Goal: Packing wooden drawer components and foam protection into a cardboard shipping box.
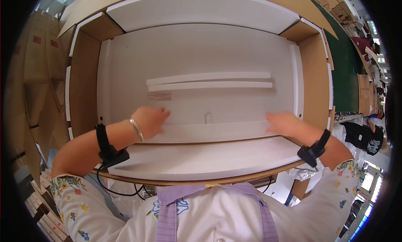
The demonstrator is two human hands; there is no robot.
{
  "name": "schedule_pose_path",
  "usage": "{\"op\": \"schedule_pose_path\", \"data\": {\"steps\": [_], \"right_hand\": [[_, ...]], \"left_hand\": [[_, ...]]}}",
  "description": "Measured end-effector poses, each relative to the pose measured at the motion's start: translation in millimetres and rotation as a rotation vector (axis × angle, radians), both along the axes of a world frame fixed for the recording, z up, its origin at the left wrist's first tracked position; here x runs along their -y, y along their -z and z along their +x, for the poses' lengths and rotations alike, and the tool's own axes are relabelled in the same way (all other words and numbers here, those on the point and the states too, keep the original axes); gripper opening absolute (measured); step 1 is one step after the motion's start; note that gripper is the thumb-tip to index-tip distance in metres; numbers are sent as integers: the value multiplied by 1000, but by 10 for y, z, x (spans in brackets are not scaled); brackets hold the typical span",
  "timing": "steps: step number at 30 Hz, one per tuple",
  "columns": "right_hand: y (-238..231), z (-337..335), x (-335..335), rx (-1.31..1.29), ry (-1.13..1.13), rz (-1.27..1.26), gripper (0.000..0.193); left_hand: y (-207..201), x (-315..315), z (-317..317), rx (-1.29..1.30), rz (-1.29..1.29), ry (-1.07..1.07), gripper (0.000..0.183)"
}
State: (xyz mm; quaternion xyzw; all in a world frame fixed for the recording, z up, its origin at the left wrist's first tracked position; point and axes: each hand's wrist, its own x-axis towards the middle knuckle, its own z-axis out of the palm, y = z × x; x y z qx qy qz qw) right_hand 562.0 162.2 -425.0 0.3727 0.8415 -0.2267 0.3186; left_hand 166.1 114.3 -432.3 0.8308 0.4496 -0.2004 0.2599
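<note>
A large cardboard box lined with white foam lies before me, with a flat pale panel (197, 53) inside. My left hand (150, 121) is over the panel's near left part, at the end of a long pale strip (234, 130); its fingers are curled and blurred. At the strip's other end is my right hand (283, 123), fingers a little apart and nothing visible between them. Whether either hand touches the strip is unclear. Two narrow white foam bars (209, 77) lie side by side across the panel's middle. Between my hands, a small loop-shaped outline (208, 117) shows at the strip's edge.
White foam sheets line the far wall (201, 9) and near wall (201, 160). Cardboard side walls (85, 74) enclose the panel. Stacked cartons (39, 74) stand left; a green surface (345, 74) lies right. Other people (364, 137) are farther right. A black cable (113, 191) hangs from my left wrist device.
</note>
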Motion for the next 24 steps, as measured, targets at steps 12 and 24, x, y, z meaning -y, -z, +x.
{"op": "schedule_pose_path", "data": {"steps": [12,24], "right_hand": [[400,-856,-891,-388,-23,400,17],[262,354,-737,-142,522,328,22]], "left_hand": [[329,-362,532,140,449,-6,20],[129,-32,-1512,-372,58,-963,20]]}}
